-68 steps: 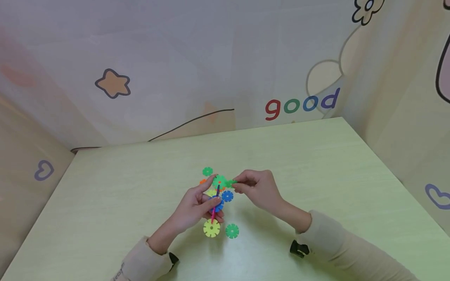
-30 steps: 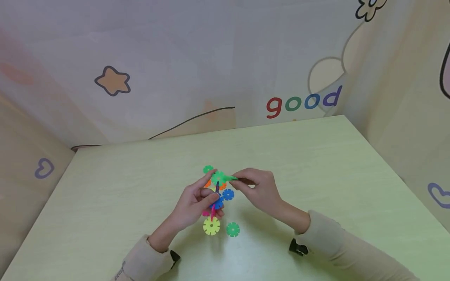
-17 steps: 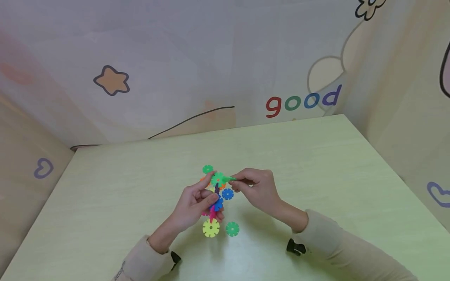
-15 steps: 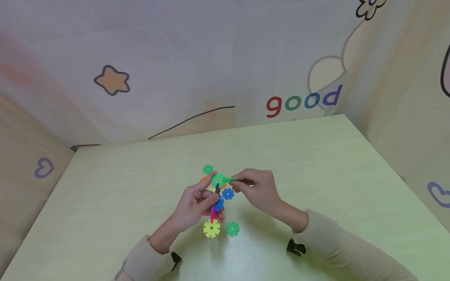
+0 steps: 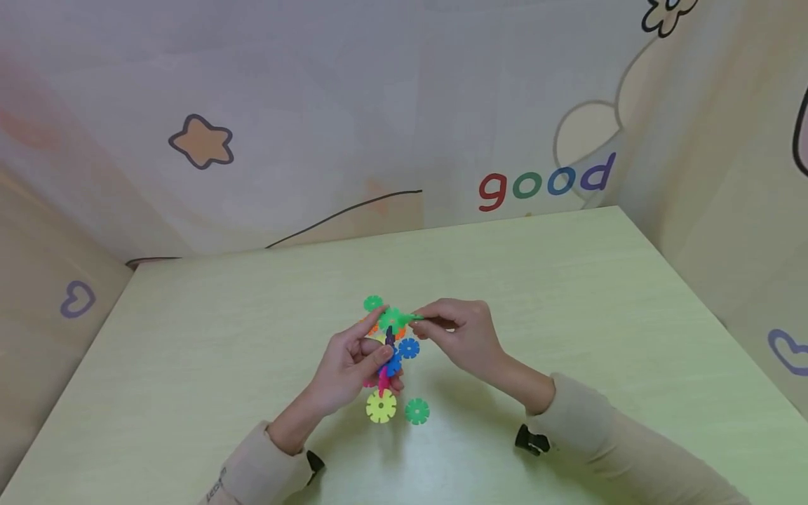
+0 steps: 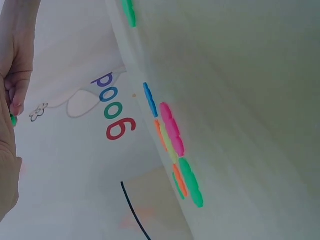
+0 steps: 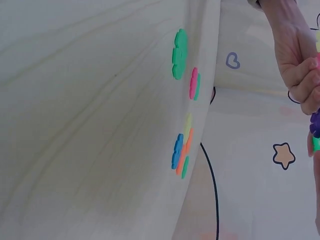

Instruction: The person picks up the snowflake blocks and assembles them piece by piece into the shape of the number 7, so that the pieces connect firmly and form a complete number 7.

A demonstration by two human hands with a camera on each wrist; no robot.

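Note:
In the head view, my left hand (image 5: 346, 368) grips a chain of slotted plastic snowflake discs, thumb across the blue disc (image 5: 394, 362). From the near end upward run a yellow disc (image 5: 381, 406), a pink disc (image 5: 384, 381), the blue one, a purple disc (image 5: 389, 337) and a green disc (image 5: 391, 320). My left index finger reaches the top green disc's edge. Another green disc (image 5: 415, 318), nearly edge-on, is pinched between the thumb and fingers of my right hand (image 5: 463, 337) against the chain's green end. Whether the two interlock cannot be told. Both wrist views catch the hands only at the edge.
Loose discs lie on the pale table (image 5: 568, 294) under and around the hands: a blue disc (image 5: 409, 348), a green disc (image 5: 417, 412), a farther green disc (image 5: 373, 303), plus orange, yellow and pink ones partly hidden. A printed curtain (image 5: 328, 126) stands behind the table.
The green disc in my right hand has turned more edge-on and stays against the chain's green end. The chain has twisted slightly in my left hand. Both grips are kept.

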